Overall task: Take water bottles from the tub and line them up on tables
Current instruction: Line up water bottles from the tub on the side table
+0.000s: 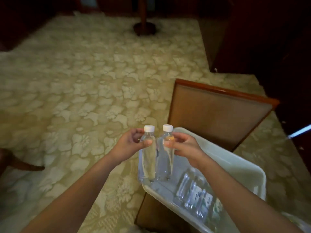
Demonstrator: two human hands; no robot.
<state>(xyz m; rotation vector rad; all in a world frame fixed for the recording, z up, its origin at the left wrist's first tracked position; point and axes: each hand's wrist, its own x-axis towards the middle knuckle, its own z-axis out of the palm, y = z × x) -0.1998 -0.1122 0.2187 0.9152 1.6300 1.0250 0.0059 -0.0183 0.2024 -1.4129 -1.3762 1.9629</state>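
Two clear water bottles with white caps are held upright side by side in front of me, above the near left corner of the tub. My left hand (130,142) grips the left bottle (148,157) just below its cap. My right hand (182,143) grips the right bottle (165,158) near its shoulder. The white plastic tub (235,165) sits on a chair seat at the lower right. Several more bottles (195,192) lie on their sides inside it.
The tub's chair has a padded tan back with a wooden frame (218,113). Patterned cream carpet (84,81) covers the floor ahead. A dark pole on a round base (144,27) stands far ahead. Dark wooden furniture (269,39) fills the right. A chair leg (21,165) shows at left.
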